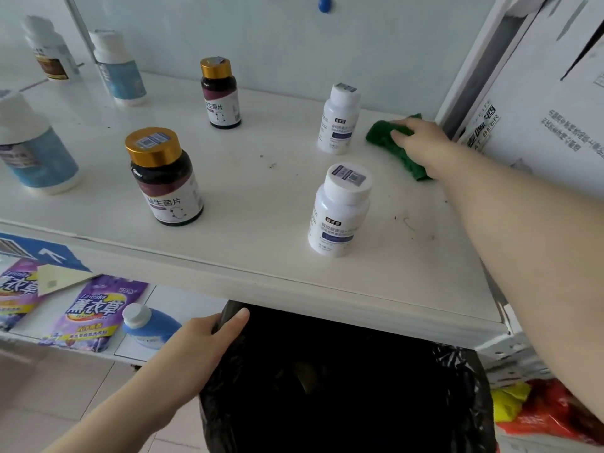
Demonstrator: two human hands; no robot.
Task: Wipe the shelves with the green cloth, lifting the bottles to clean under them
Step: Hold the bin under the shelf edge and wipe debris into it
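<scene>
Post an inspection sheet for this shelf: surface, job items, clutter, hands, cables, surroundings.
Surface: white shelf, dark specks mid-shelf and toward the right front.
Job's things: green cloth bunched at back right; white bottles and gold-capped bottles upright, none lifted.
Clutter: blue-labelled bottles at left.
Hands: right hand holds the green cloth on the shelf; left hand grips the black bag at its rim.
Cables: nothing seen.
Surroundings: cardboard box at right; purple pouches on lower shelf.

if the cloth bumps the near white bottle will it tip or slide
The near white bottle is taller than wide, so a high bump probably tips it. On the smooth shelf a low push likely slides it. Round, it may roll.
</scene>
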